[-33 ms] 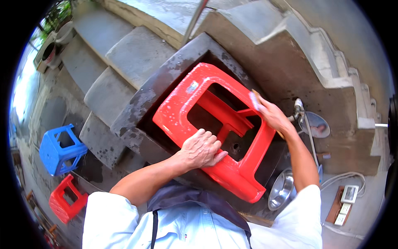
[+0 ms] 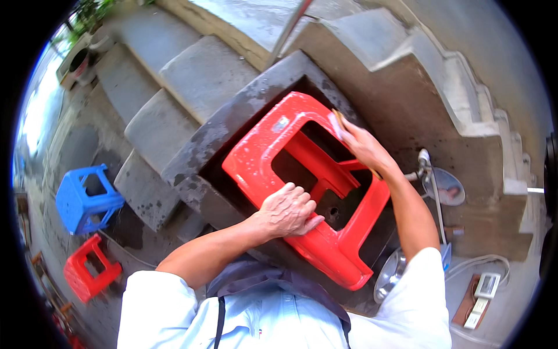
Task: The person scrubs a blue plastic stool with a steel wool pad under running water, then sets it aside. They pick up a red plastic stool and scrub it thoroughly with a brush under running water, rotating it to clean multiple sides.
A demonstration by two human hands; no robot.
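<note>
A wet red plastic stool [image 2: 247, 157] with soapy drops lies tilted on its side in a dark stone sink [image 2: 189, 154]. My left hand [image 2: 288, 212] grips the stool's near edge, fingers curled over it and thumb along the side. At the far right edge of the stool, my right hand [image 2: 365, 144] presses a small scrubber [image 2: 336, 121], pale and foamy with a yellowish edge. Its exact kind is hard to make out, as my fingers partly cover it. Through the stool's opening the sink's drain hole [image 2: 333, 214] shows.
A tap [image 2: 424, 158] and an oval mirror-like plate [image 2: 447, 189] are right of the sink. A steel basin [image 2: 388, 276] sits below them, near a power strip [image 2: 480, 305] with cables. Concrete steps [image 2: 157, 125] rise at left, beside a blue stool [image 2: 84, 203] and another red stool [image 2: 87, 279].
My right hand has slid the scrubber up and left along the stool's far edge. The left hand keeps its grip. The view has shifted slightly.
</note>
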